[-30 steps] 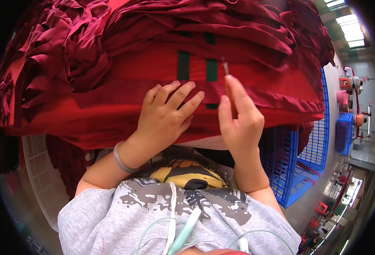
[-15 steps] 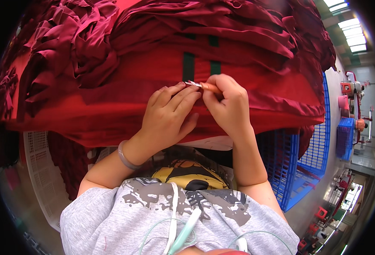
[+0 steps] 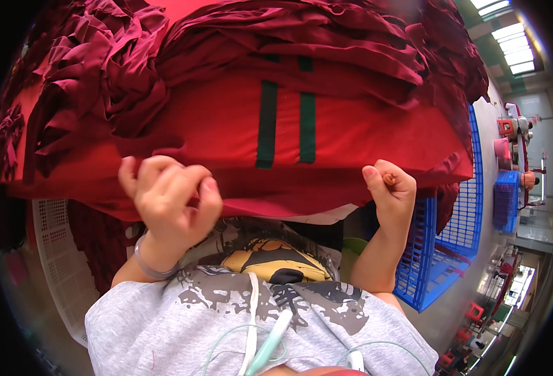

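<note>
My left hand point(image 3: 173, 197) is raised at the table's front edge, slightly blurred, its fingers bent and apart; I see nothing held in it. My right hand point(image 3: 393, 193) is closed in a fist further right, around a slim orange-handled tool point(image 3: 390, 179). Only the rounded end of the handle shows between the fingers; the rest is hidden. A maroon fabric panel point(image 3: 289, 205) hangs over the front edge between my hands. Behind it, two dark green strips point(image 3: 266, 128) run side by side across the red table cover point(image 3: 207, 138).
Heaped maroon fabric point(image 3: 289, 37) covers the table's back and left. A white plastic basket point(image 3: 54, 250) stands below on the left, blue crates point(image 3: 417, 250) on the right. Part of a green container point(image 3: 353, 247) shows beside my right forearm. Stools and people are further right.
My hands, together over the fabric with the tool's pale tip showing, have parted and come nearer me. The fabric has slid toward the front edge, exposing more of the green strips.
</note>
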`<action>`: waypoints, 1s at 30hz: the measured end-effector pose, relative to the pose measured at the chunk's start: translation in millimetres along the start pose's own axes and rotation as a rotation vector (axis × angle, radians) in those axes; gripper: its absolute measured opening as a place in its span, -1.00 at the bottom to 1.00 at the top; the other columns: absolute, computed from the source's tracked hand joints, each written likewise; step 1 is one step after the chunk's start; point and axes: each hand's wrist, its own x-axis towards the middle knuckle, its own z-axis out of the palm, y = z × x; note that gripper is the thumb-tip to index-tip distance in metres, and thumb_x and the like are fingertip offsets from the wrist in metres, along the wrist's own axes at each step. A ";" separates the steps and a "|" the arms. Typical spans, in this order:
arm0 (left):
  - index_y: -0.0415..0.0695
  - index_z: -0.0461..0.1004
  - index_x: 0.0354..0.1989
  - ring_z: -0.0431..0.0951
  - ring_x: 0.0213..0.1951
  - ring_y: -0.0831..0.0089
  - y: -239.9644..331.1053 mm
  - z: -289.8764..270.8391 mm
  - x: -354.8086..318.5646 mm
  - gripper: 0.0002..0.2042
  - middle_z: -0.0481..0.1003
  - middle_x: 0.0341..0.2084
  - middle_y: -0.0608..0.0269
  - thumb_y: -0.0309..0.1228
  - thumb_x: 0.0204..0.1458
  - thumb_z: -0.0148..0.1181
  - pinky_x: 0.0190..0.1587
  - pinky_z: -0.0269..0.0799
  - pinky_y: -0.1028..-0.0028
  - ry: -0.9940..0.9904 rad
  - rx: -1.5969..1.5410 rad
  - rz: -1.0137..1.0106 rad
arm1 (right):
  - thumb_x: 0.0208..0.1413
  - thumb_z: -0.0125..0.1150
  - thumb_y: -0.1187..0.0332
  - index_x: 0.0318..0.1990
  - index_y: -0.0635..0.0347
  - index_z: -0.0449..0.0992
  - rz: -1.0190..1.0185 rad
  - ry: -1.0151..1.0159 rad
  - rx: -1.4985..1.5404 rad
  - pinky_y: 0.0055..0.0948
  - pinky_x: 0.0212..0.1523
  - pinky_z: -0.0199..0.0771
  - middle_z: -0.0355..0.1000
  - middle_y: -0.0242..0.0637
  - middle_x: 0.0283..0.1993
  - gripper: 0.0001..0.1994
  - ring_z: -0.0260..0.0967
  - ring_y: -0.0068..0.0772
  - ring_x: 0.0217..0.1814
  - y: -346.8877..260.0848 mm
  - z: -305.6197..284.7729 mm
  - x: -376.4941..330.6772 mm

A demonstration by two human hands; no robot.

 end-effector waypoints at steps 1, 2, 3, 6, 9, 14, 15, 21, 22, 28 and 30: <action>0.00 0.56 -0.53 0.48 -0.28 0.41 -0.5 -0.2 2.8 -0.99 0.49 -0.51 0.41 -0.41 -0.16 0.24 0.25 0.00 0.17 0.093 0.131 -0.038 | 0.13 0.26 0.54 -0.65 0.19 0.18 0.023 0.026 0.017 -0.57 -0.58 -0.18 0.01 -0.63 -0.63 -0.60 -0.14 -0.79 -0.55 5.0 -3.7 -3.5; 0.01 0.58 -0.48 0.48 -0.18 0.40 0.2 2.2 6.6 -0.97 0.51 -0.43 0.42 -0.42 -0.11 0.24 0.25 0.01 0.18 0.163 0.216 -0.053 | 0.14 0.25 0.55 -0.66 0.18 0.17 0.047 0.053 0.034 -0.57 -0.58 -0.18 0.01 -0.63 -0.62 -0.59 -0.14 -0.79 -0.55 9.6 -5.4 -5.9; 0.00 0.58 -0.45 0.48 -0.17 0.39 1.5 4.9 12.7 -0.95 0.51 -0.41 0.41 -0.43 -0.11 0.24 0.24 0.04 0.18 0.157 0.161 -0.027 | 0.13 0.25 0.56 -0.66 0.17 0.16 0.042 0.047 0.046 -0.57 -0.57 -0.18 0.01 -0.63 -0.62 -0.59 -0.14 -0.79 -0.55 14.5 -5.3 -7.9; -0.11 0.58 -0.28 0.53 -0.08 0.25 8.9 13.6 40.8 -0.87 0.56 -0.25 0.26 -0.52 -0.01 0.19 0.13 0.25 0.22 0.059 -0.029 0.065 | 0.10 0.25 0.60 -0.68 0.20 0.15 -0.034 -0.001 0.050 -0.57 -0.57 -0.17 0.04 -0.57 -0.62 -0.58 -0.12 -0.76 -0.57 22.2 -1.0 -9.6; -0.19 0.51 -0.07 0.52 -0.03 0.15 25.7 53.7 79.1 -0.75 0.55 -0.13 0.11 -0.51 0.05 0.12 0.11 0.35 0.17 -0.038 -0.115 0.163 | 0.06 0.26 0.61 -0.69 0.23 0.18 -0.083 -0.050 0.018 -0.57 -0.58 -0.15 0.08 -0.52 -0.62 -0.60 -0.09 -0.74 -0.58 6.0 10.5 -11.6; -0.21 0.52 -0.08 0.54 -0.06 0.16 18.8 130.7 116.1 -0.75 0.56 -0.12 0.07 -0.46 0.07 0.07 0.00 0.42 0.27 -0.115 0.046 0.291 | 0.05 0.27 0.60 -0.70 0.26 0.20 -0.141 -0.099 -0.003 -0.55 -0.60 -0.14 0.10 -0.50 -0.65 -0.62 -0.08 -0.73 -0.61 -3.2 13.8 -19.5; -0.20 0.54 -0.13 0.56 -0.11 0.18 20.2 127.4 122.6 -0.77 0.57 -0.18 0.08 -0.44 0.07 0.09 -0.06 0.44 0.27 -0.265 0.044 0.274 | 0.05 0.27 0.60 -0.70 0.25 0.20 -0.133 -0.085 -0.010 -0.55 -0.60 -0.14 0.09 -0.49 -0.66 -0.61 -0.08 -0.73 -0.61 -1.2 9.9 -22.7; -0.18 0.58 -0.46 0.56 -0.49 0.19 23.5 61.2 110.5 -0.82 0.53 -0.60 0.13 -0.31 -0.08 0.28 -0.43 0.40 0.29 -0.450 -0.457 0.223 | 0.19 0.20 0.46 -0.69 0.23 0.32 0.127 -0.002 0.262 -0.58 -0.60 -0.08 0.22 -0.49 -0.66 -0.62 0.03 -0.71 -0.65 12.8 -5.9 -30.6; -0.19 0.59 -0.44 0.52 -0.55 0.21 23.6 44.7 107.9 -0.82 0.50 -0.63 0.13 -0.32 -0.09 0.30 -0.49 0.36 0.35 -0.521 -0.518 0.152 | 0.22 0.18 0.42 -0.67 0.23 0.38 0.204 -0.013 0.336 -0.59 -0.61 -0.06 0.26 -0.47 -0.65 -0.64 0.07 -0.71 -0.65 13.1 -4.6 -27.9; -0.10 0.59 -0.51 0.50 -0.46 0.33 19.0 -8.3 84.6 -0.88 0.50 -0.57 0.32 -0.37 -0.18 0.39 -0.18 0.35 0.31 -0.521 -0.681 0.469 | 0.35 -0.05 0.10 0.18 0.34 0.33 0.492 -0.380 0.852 -0.62 -0.64 0.26 0.46 -0.04 -0.36 -0.53 0.32 -0.49 -0.64 9.2 28.8 -11.5; -0.06 0.59 -0.50 0.49 -0.41 0.38 21.7 -24.2 73.2 -0.86 0.46 -0.56 0.40 -0.40 -0.27 0.43 -0.02 0.26 0.13 -0.450 -0.792 0.531 | 0.34 -0.05 0.08 0.29 0.26 0.20 0.408 -0.346 1.173 -0.62 -0.61 0.31 0.46 0.05 -0.20 -0.48 0.37 -0.45 -0.57 10.5 43.7 -1.9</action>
